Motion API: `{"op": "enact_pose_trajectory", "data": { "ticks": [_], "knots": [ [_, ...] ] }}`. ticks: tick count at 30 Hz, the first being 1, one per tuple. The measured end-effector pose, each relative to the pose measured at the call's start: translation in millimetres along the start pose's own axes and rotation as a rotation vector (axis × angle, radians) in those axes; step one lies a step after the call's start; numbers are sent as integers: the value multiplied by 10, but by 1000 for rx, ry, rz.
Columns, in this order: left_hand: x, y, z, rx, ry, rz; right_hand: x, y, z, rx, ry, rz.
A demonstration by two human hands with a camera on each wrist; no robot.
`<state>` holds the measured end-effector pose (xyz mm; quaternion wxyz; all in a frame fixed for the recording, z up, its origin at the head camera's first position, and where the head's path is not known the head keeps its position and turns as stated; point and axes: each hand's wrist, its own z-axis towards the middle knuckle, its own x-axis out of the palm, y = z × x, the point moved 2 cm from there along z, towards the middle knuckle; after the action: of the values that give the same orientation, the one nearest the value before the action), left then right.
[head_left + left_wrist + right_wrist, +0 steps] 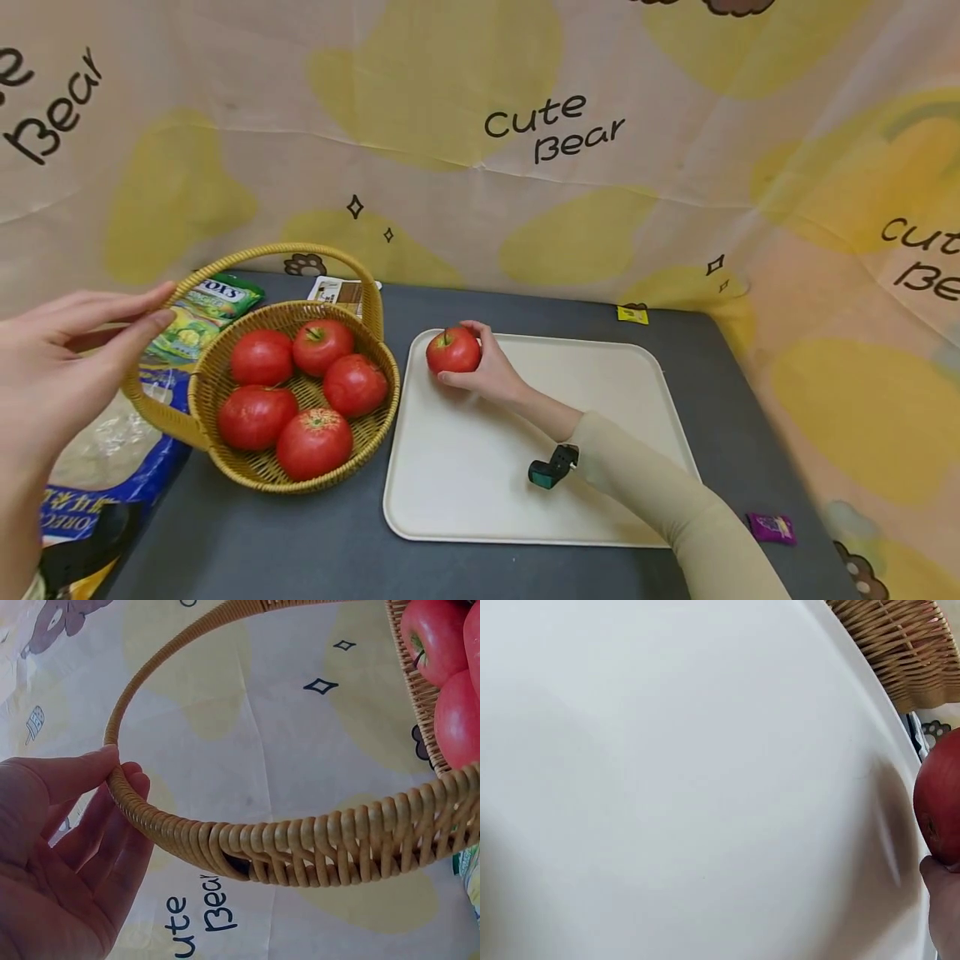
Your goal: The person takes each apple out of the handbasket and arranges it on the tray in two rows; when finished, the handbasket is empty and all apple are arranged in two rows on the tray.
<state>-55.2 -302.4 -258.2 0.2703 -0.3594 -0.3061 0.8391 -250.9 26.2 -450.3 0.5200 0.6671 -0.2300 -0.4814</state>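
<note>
A woven basket (pixel 225 454) with a hoop handle (pixel 315 248) holds several red apples (pixel 315 442) on the left of a dark table. My left hand (pixel 159 305) pinches the handle's left side, thumb on one face and fingers on the other. The left wrist view shows the same hold of my left hand (pixel 120 771) on the handle (pixel 315 844). To the basket's right lies a cream tray (pixel 600 467). My right hand (pixel 480 367) grips one red apple (pixel 450 350) resting on the tray's far left corner. In the right wrist view, only a fingertip (pixel 945 900) and the apple's edge (pixel 941 795) show.
Snack bags lie left of the basket: a green one (pixel 217 300) and a blue one (pixel 112 475). A small box (pixel 337 292) sits behind it. A yellow sachet (pixel 632 314) and a purple sachet (pixel 772 527) lie near the table's right edges. Printed cloth hangs behind.
</note>
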Motion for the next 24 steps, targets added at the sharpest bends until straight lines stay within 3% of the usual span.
{"op": "enact_pose_trajectory", "data": {
  "ticks": [5, 12, 24],
  "knots": [
    [12, -3, 0, 18, -10, 27, 7, -87, 30, -17, 8, -51],
    [1, 1, 6, 31, -8, 14, -19, -158, 10, 14, 9, 13],
    [-6, 19, -4, -6, -2, 24, -58, -191, -50, 28, 27, 35]
  ]
}}
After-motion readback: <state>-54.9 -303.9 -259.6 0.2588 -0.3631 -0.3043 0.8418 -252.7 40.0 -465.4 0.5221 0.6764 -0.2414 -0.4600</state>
